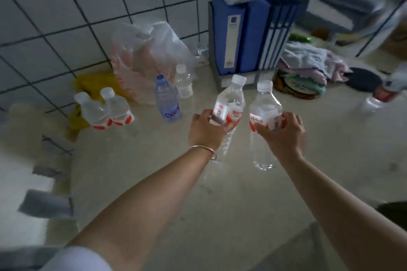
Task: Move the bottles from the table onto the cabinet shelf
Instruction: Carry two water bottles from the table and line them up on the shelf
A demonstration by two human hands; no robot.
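Table [220,215], pale and worn: broad bare stretch in the near half, its back edge meeting a tiled wall [66,6], its left edge ragged and blurred. Blue binders [248,35], upright in a grey holder at the back, spine labels unreadable, with a crumpled printed bag on top. Plastic bag [149,55], translucent pink and white, slumped against the wall; contents not discernible. Folded cloths [308,61], heaped just right of the binders. Left hand [207,130], bangle at the wrist, fingers wrapped round a clear bottle [231,103] with a white cap and red-and-white label, tilted above the table. Right hand [284,132], fingers clasped on a second bottle [264,112], red script on its label unreadable. Blue-tinted bottle [167,99], partly readable "Gan", standing near the bag. Two small red-labelled bottles [108,110], touching, at left.
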